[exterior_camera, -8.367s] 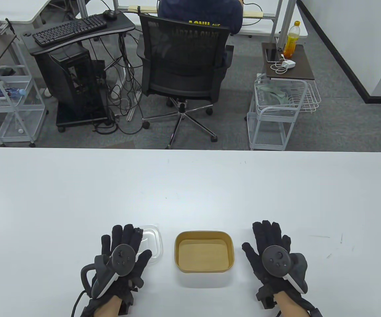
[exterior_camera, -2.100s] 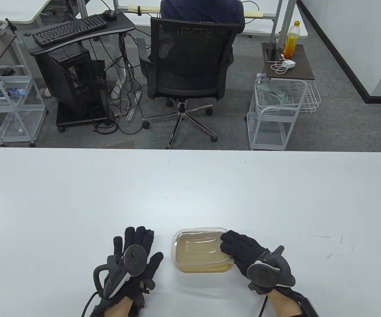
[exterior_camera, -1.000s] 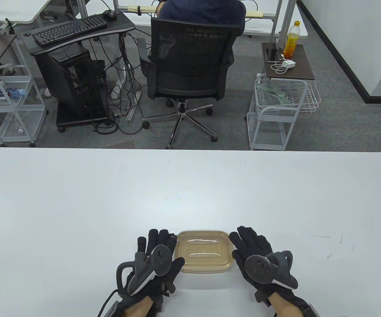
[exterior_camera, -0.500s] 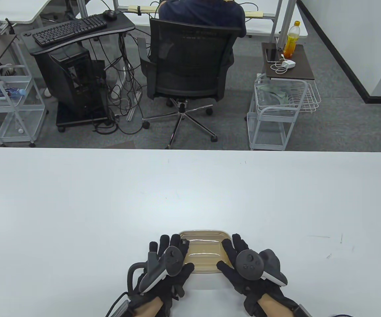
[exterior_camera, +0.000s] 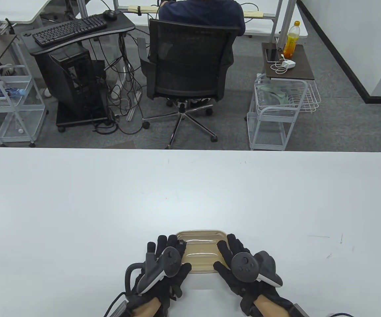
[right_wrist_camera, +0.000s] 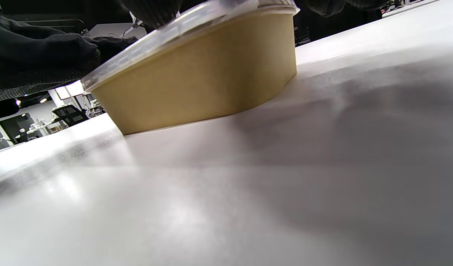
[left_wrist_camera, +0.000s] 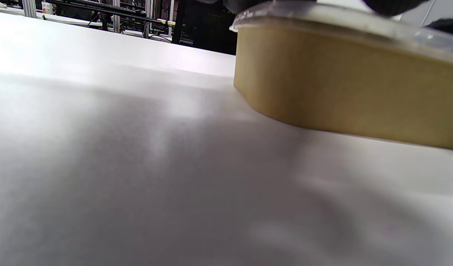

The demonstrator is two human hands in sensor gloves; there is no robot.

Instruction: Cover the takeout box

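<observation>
A tan takeout box [exterior_camera: 201, 261] stands near the table's front edge with a clear plastic lid [exterior_camera: 202, 241] lying on top of it. My left hand [exterior_camera: 165, 254] rests flat on the lid's left side. My right hand [exterior_camera: 231, 256] rests flat on its right side. In the left wrist view the box wall [left_wrist_camera: 341, 92] fills the upper right, with the lid rim [left_wrist_camera: 322, 16] on top. In the right wrist view the box [right_wrist_camera: 196, 85] stands at upper left under the lid [right_wrist_camera: 182, 26], with gloved fingers on top.
The white table [exterior_camera: 190, 191] stretches wide around the box. Beyond its far edge are an office chair [exterior_camera: 187, 66], a computer desk [exterior_camera: 75, 33] and wire carts [exterior_camera: 276, 105].
Both hands moved in from the box's sides onto the lid and now lie on it. The box with its lid sits slightly nearer the front edge than one second ago.
</observation>
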